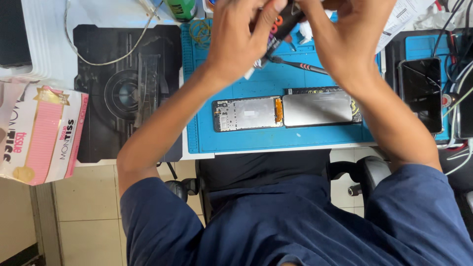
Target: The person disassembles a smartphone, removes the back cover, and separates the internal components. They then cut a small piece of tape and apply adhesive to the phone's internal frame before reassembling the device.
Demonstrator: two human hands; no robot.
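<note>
Both hands are up at the top edge of the shot, left hand (241, 37) and right hand (345, 42) pinched together around a small black tube-shaped tool with orange markings (280, 27), fingers curled tight on it. Just under them a black-handled screwdriver with red marks (298, 65) lies on the blue rubber work mat (246, 81). Closer to the person sits an opened smartphone with its grey battery and circuit board showing (288, 112). Off right there's a dark-screened phone (420, 93), off left a black desk mat (125, 93) and a pink tissue pack (42, 133)
</note>
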